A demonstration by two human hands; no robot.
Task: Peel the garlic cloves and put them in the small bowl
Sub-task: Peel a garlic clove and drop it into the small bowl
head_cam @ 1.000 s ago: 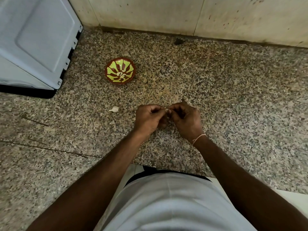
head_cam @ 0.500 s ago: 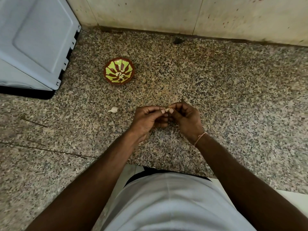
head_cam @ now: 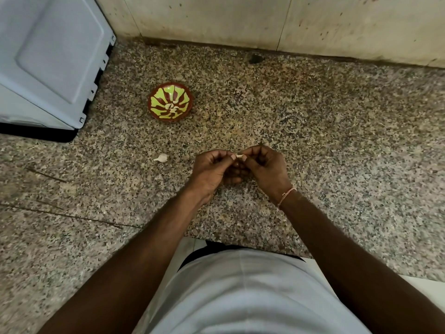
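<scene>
Head view: both hands meet over the speckled stone surface (head_cam: 325, 131), on the near side of the small bowl (head_cam: 170, 102). The left hand (head_cam: 213, 172) and the right hand (head_cam: 267, 169) each pinch the same garlic clove (head_cam: 239, 156) between thumb and fingertips, other fingers curled under it. Against the earlier frames the thumbs have parted slightly and a pale sliver of clove or skin now shows between them, which suggests the peel is starting to lift; peeling looks under way, not finished. Otherwise little differs: the hands sit in nearly the same spot. A second garlic clove (head_cam: 160, 157) lies untouched on the surface, nearer than the bowl and just to its left. Whether the bowl holds any peeled clove cannot be told against its pattern.
</scene>
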